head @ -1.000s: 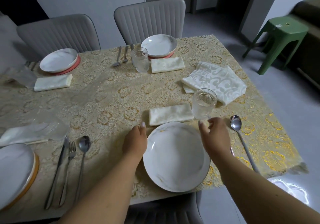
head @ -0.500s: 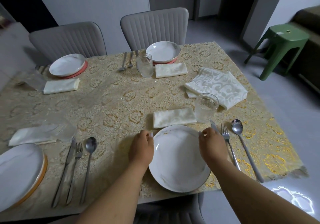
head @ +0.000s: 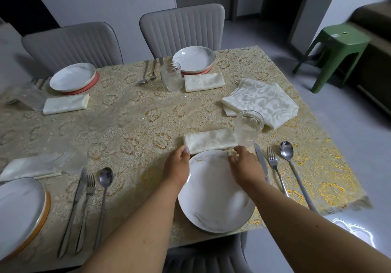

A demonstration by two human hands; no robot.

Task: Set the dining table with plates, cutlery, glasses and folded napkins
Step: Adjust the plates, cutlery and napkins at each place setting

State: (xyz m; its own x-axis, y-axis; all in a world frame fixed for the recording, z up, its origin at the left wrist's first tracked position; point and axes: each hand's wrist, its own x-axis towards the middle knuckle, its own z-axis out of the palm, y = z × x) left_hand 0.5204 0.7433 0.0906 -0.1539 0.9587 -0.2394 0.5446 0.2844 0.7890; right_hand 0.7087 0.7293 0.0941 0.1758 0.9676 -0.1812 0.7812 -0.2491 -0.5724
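Note:
A white marbled plate (head: 213, 196) lies at the near table edge. My left hand (head: 178, 167) is at its far-left rim, thumb touching the near-left corner of a folded cream napkin (head: 209, 140). My right hand (head: 246, 164) is at the far-right rim, its bent fingertips against the rim just below the napkin. Neither hand visibly grips anything. A ribbed glass (head: 249, 127) stands to the right of the napkin. To the right of the plate lie a knife (head: 261, 160), a fork (head: 275, 164) and a spoon (head: 293, 167).
Three other settings lie around the gold-patterned tablecloth (head: 131, 122): a plate (head: 193, 59) and a glass (head: 171, 76) at the far side, a plate (head: 73, 77) far left, a plate (head: 19, 213) near left with cutlery (head: 84, 207). Spare napkins (head: 262, 101) lie at the right. A green stool (head: 336, 50) stands beyond.
Both hands slid from the plate's sides forward to its far rim, beside the napkin. The knife, earlier hidden by my right hand, now shows.

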